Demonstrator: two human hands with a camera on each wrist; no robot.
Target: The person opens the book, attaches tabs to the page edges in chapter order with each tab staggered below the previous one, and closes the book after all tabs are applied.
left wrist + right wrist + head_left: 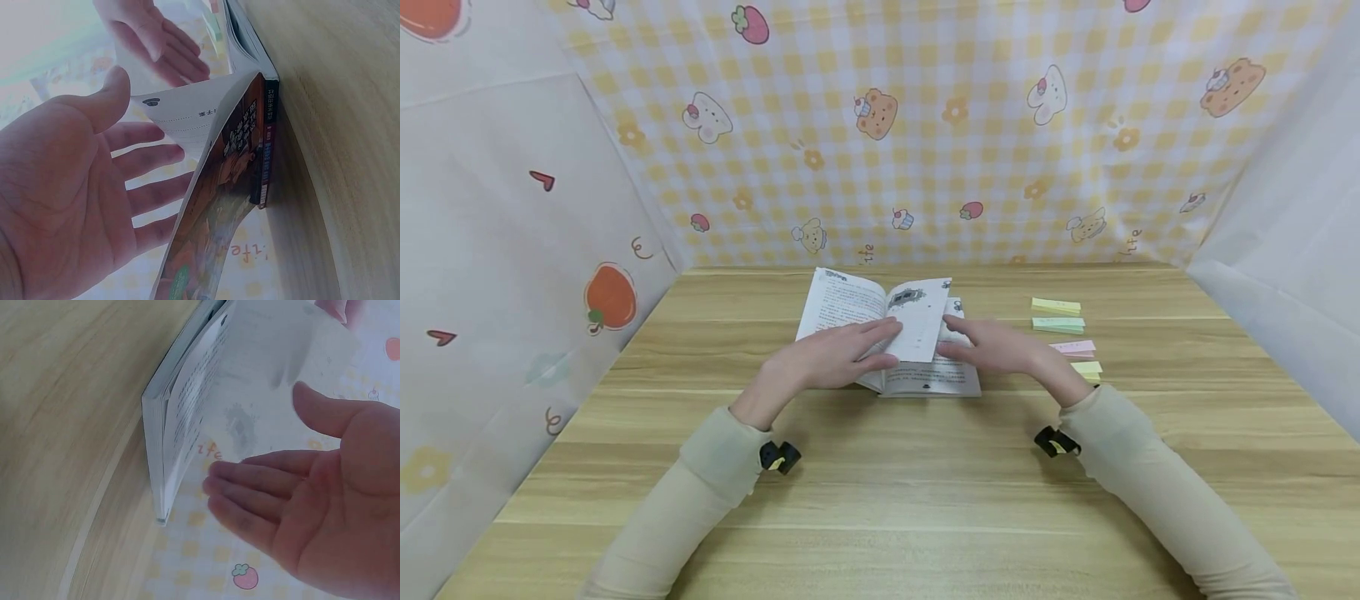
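Observation:
A book (850,302) lies open on the table, printed pages up. One page (919,333) stands lifted off the right-hand side, between the two hands. My left hand (831,354) reaches over the left pages, its fingertips overlapping the lifted page. In the left wrist view those fingers extend straight behind the dark illustrated cover (228,181), thumb spread. At the lifted page's right edge is my right hand (996,346), over the right pages. Seen from the right wrist, the right hand (312,500) has extended fingers and a raised thumb, nothing gripped.
Right of the book, a yellow sticky-note strip (1056,306), a green strip (1058,323), a pink strip (1077,347) and another yellow strip (1086,367) lie in a column, partly behind the right wrist. A patterned cloth (925,167) hangs behind the wooden table (880,517).

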